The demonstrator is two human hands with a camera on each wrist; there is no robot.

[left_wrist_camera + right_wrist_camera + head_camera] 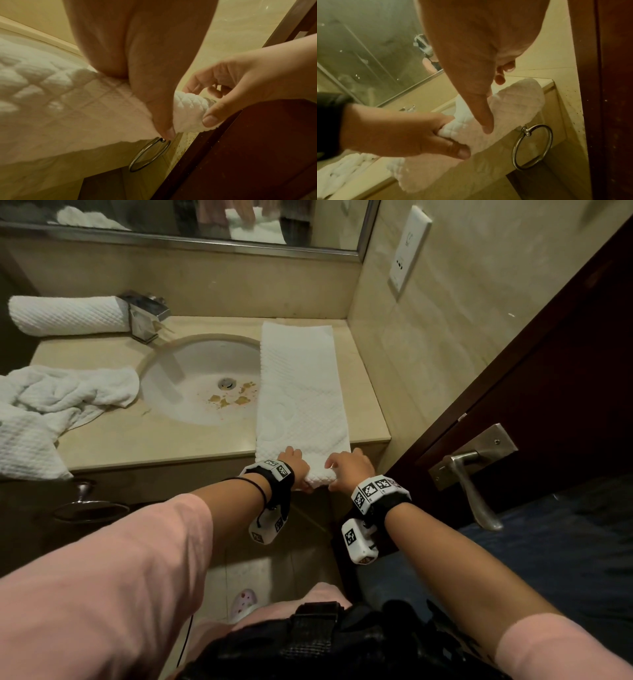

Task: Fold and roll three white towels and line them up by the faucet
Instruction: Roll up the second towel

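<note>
- Three white towels show around the sink, which is the landmark for all that follows.
- Right of the sink, a folded towel lies as a long flat strip on the bench, running from the back wall to the front edge, its left edge overlapping the basin rim.
- At the strip's near end, which hangs just over the bench front, the cloth is curled up into the start of a roll.
- On that curled end the left hand grips the left side: in the right wrist view its fingers curl over the cloth with the thumb underneath.
- Beside it the right hand grips the right side, thumb and fingers pinching the cloth, as the left wrist view shows.
- Behind the sink to the left, a rolled towel lies on its side, its right end touching the faucet.
- Left of the sink, a crumpled towel sits in a loose heap on the bench, part of it hanging over the front edge.
- Below the bench front, under the folded towel, a metal towel ring hangs.
- Right of the sink, beyond the bench end, stands a dark wooden door with a metal lever handle.
</note>
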